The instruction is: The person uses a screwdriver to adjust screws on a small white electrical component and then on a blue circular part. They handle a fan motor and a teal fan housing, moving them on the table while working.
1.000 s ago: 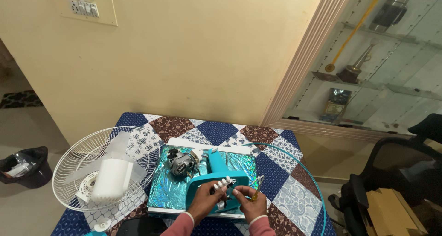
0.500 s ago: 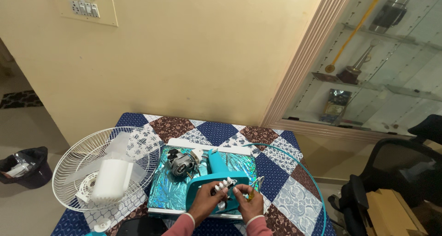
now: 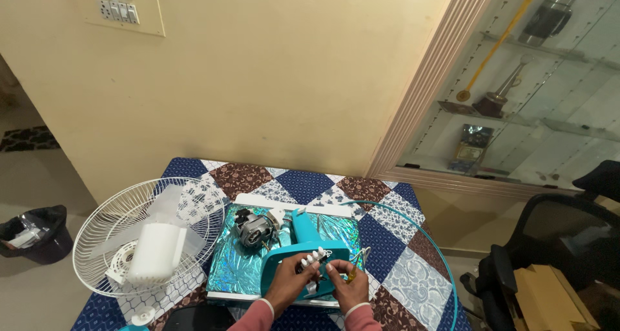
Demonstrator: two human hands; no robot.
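Black bin: a dark waste bin (image 3: 35,233) with a bag inside stands on the floor at 9 o'clock from the surface, well apart from it.
Fan guard: a white wire fan guard (image 3: 110,222) lies at the left edge of the surface, partly overhanging it.
Fan blade: a translucent white fan blade (image 3: 160,250) rests inside the guard.
Surface: a table under a patchwork cloth (image 3: 303,184) of blue, brown and white diamonds.
Foil board: a shiny teal holographic board (image 3: 229,269) lies flat in the middle of the cloth.
Motor: a bare grey fan motor (image 3: 253,228) sits on the board, at 11 o'clock from the hands.
Fan housing: a teal plastic fan body (image 3: 300,235) lies on the board, just right of the motor, reaching down to the hands.
Left hand: the left hand (image 3: 288,280) has its fingers curled on the white push-button switch block (image 3: 312,260) at the near end of the housing, grasping it.
Right hand: the right hand (image 3: 346,280) is just beside the left, fingers pinched around a small yellow-handled tool (image 3: 351,274); its tip is too small to make out.
Cable: a thin teal cable (image 3: 431,240) loops from the housing out past the right edge of the surface, at 3 o'clock.
Chair: a black office chair (image 3: 549,240) stands at far right.
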